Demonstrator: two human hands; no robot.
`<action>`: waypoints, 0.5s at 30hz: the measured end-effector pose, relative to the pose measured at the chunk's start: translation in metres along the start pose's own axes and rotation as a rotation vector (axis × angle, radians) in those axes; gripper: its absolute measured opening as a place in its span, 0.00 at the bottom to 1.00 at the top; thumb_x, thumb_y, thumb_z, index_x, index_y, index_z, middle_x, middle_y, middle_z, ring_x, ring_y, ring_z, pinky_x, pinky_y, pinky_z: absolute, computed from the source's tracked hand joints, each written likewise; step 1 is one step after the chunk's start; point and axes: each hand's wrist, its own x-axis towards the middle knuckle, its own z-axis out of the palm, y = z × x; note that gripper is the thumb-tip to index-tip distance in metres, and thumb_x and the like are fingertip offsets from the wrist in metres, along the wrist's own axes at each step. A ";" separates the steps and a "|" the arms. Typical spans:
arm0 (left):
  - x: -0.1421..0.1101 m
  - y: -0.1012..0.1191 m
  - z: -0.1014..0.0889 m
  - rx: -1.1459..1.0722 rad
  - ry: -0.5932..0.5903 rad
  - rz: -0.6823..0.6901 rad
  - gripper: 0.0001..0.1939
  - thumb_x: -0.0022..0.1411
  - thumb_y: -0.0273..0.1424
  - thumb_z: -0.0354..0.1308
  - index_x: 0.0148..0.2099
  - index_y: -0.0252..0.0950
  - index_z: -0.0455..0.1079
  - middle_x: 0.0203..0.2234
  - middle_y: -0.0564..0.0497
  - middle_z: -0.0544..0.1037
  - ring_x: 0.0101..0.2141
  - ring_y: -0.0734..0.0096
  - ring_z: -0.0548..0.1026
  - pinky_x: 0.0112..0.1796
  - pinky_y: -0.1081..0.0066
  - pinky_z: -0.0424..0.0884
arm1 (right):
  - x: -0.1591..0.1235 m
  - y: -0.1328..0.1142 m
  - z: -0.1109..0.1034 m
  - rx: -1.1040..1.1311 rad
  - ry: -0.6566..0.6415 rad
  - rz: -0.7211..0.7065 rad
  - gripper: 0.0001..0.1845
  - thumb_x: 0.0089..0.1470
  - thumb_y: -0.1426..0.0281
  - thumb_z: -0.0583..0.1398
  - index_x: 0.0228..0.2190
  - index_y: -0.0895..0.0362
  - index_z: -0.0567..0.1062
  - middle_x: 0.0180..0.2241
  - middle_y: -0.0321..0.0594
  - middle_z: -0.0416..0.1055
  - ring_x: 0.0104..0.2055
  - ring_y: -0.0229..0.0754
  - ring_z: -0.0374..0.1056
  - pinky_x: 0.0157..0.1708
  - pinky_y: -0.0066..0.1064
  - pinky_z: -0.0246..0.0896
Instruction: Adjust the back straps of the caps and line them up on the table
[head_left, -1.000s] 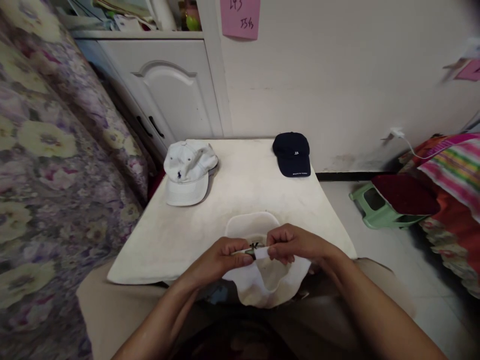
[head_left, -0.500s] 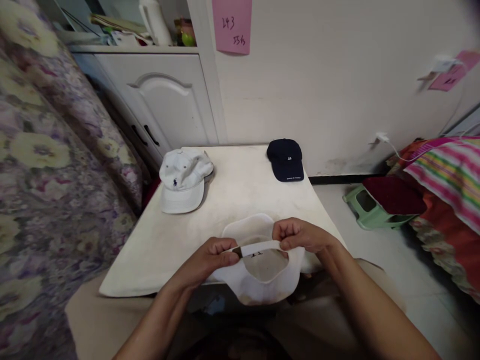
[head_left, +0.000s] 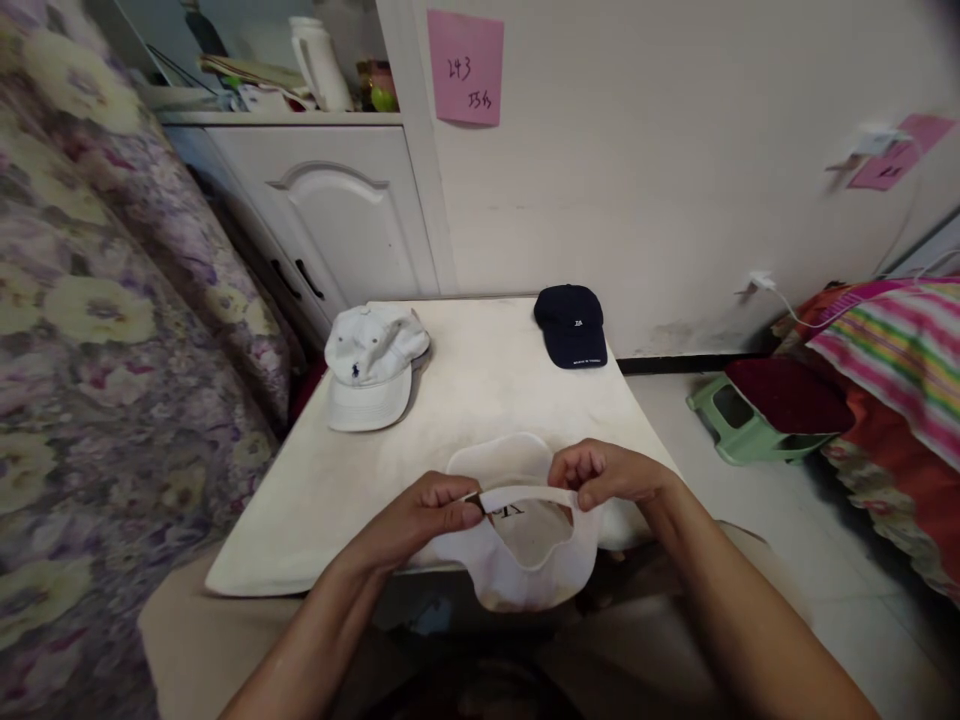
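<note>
A white cap (head_left: 525, 570) lies at the near edge of the small white table (head_left: 480, 390), back toward me, its brim pointing away. My left hand (head_left: 424, 515) pinches the left end of its rear strap (head_left: 525, 496). My right hand (head_left: 604, 472) pinches the right end of that strap, fingers curled. The strap is stretched between both hands over the cap's rear opening. A second white cap (head_left: 371, 365) rests at the table's far left. A dark navy cap (head_left: 571, 325) sits at the far right by the wall.
A floral curtain or sofa cover (head_left: 97, 330) fills the left. A white cabinet (head_left: 330, 210) stands behind the table. A green stool with a red cushion (head_left: 765, 405) and striped bedding (head_left: 892, 350) are on the right. A pink note (head_left: 465, 68) hangs on the wall.
My hands have drawn apart, pulling the cap's strap out longer between them. The view has tilted up a little.
</note>
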 end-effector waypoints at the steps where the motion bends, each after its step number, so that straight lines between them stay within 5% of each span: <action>1: 0.001 0.000 0.000 0.000 0.010 0.013 0.17 0.57 0.42 0.65 0.30 0.31 0.71 0.21 0.56 0.64 0.25 0.76 0.60 0.27 0.75 0.53 | -0.001 0.000 -0.001 -0.028 -0.007 0.014 0.16 0.47 0.67 0.72 0.35 0.64 0.79 0.30 0.38 0.78 0.29 0.33 0.71 0.31 0.23 0.62; 9: 0.003 -0.009 0.002 -0.151 0.099 -0.014 0.19 0.55 0.42 0.67 0.27 0.31 0.68 0.18 0.57 0.63 0.20 0.79 0.57 0.23 0.76 0.50 | -0.001 0.002 -0.001 -0.034 0.126 -0.076 0.16 0.51 0.61 0.69 0.29 0.63 0.78 0.26 0.35 0.73 0.27 0.32 0.65 0.29 0.23 0.57; 15: 0.000 -0.012 0.004 -0.175 0.136 0.010 0.30 0.56 0.56 0.59 0.28 0.29 0.74 0.18 0.53 0.67 0.21 0.77 0.59 0.23 0.75 0.53 | 0.000 0.007 -0.001 0.018 0.142 -0.068 0.16 0.51 0.61 0.69 0.30 0.63 0.77 0.26 0.37 0.72 0.26 0.32 0.64 0.26 0.22 0.56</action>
